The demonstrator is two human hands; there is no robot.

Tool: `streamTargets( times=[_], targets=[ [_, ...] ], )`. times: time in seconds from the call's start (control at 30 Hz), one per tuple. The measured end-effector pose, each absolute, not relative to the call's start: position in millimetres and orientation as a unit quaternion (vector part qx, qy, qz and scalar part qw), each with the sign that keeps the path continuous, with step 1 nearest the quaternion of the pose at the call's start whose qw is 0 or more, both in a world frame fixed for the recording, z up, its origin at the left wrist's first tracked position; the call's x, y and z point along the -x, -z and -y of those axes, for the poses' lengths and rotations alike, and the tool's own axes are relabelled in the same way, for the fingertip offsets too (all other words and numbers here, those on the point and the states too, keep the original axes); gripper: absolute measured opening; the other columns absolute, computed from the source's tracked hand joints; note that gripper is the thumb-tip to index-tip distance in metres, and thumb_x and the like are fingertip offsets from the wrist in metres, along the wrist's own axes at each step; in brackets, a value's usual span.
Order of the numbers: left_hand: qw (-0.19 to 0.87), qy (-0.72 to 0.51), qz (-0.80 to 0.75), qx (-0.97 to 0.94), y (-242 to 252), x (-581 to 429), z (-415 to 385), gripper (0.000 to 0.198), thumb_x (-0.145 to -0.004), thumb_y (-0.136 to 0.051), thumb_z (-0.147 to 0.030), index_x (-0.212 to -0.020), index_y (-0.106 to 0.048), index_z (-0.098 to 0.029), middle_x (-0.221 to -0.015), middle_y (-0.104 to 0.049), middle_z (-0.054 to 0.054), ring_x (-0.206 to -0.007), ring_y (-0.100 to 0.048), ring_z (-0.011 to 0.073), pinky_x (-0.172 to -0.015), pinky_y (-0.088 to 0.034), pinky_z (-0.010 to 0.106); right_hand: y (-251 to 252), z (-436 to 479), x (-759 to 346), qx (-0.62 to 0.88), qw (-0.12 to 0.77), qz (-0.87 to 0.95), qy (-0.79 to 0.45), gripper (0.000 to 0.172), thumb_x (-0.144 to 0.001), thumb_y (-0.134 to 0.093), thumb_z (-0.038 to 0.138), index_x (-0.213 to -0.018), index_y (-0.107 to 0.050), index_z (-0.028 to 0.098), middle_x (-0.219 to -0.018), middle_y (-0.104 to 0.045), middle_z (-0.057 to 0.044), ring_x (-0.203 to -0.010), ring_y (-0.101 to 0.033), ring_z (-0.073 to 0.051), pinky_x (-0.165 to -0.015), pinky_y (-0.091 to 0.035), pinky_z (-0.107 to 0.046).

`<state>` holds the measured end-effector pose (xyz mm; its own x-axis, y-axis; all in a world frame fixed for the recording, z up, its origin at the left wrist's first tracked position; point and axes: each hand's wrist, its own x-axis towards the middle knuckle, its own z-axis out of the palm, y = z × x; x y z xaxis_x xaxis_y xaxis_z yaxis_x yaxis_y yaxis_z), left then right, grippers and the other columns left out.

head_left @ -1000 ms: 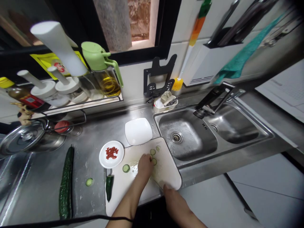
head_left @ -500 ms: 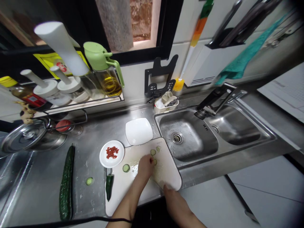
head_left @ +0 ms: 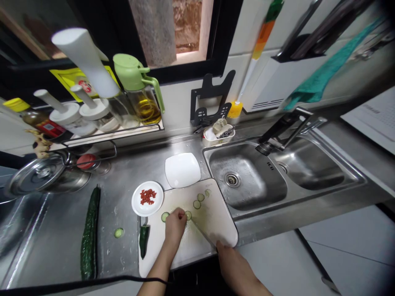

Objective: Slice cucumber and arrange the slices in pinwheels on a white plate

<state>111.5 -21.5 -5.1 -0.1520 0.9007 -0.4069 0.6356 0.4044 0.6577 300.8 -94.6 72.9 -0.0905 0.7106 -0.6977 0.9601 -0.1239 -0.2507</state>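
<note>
The left hand (head_left: 175,226) is positioned over the white rectangular cutting board (head_left: 222,224), fingers curled together at a round, pale-green cucumber slice (head_left: 188,215); whether they pinch it cannot be determined. The right hand (head_left: 233,263) is closed around the near end of a thin-bladed metal knife (head_left: 204,234) (the handle is hidden), its blade pointing towards that slice. A dark-green, cut cucumber piece (head_left: 143,241) lies along the board's left edge, near the round white plate (head_left: 135,202) bearing small red pieces (head_left: 148,196).
</note>
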Motion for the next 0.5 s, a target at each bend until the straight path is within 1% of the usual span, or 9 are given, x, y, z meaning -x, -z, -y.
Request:
streamTargets(
  times=[0.13, 0.3, 0.5],
  targets=[
    [0.388, -0.168, -0.747, -0.513, 6.3, -111.5, 22.9, 0.012, -0.075, -0.052, -0.017, -0.074, -0.064, -0.018, -0.065, -0.067, 0.001, -0.062, -0.060, 0.0129, -0.062, -0.037, 0.022, -74.1, 86.8, -288.7, -0.642, 0.191, -0.650, 0.358, 0.050, -0.080, -0.026, -0.006, -0.114, -0.060, 0.009, -0.098, -0.070, -0.016, -0.090, -0.067, -0.024, -0.072, -0.048, -0.028],
    [0.392, -0.178, -0.743, -0.512, 5.2, -111.7, 22.7, 0.013, -0.076, -0.051, -0.016, -0.072, -0.063, -0.018, -0.065, -0.067, 0.000, -0.061, -0.059, 0.0119, -0.062, -0.037, 0.022, -70.1, 80.9, -279.8, -0.644, 0.181, -0.661, 0.341, 0.050, -0.078, -0.029, -0.008, -0.111, -0.062, 0.010, -0.096, -0.071, -0.015, -0.089, -0.068, -0.023, -0.075, -0.048, -0.027],
    [0.388, -0.176, -0.743, -0.516, 6.7, -110.6, 22.7, 0.014, -0.076, -0.051, -0.016, -0.073, -0.064, -0.018, -0.065, -0.066, 0.000, -0.061, -0.059, 0.0118, -0.062, -0.036, 0.021, -71.1, 78.2, -276.0, -0.643, 0.194, -0.658, 0.341, 0.051, -0.079, -0.028, -0.007, -0.114, -0.060, 0.010, -0.098, -0.071, -0.015, -0.091, -0.067, -0.022, -0.074, -0.048, -0.026]
  ],
)
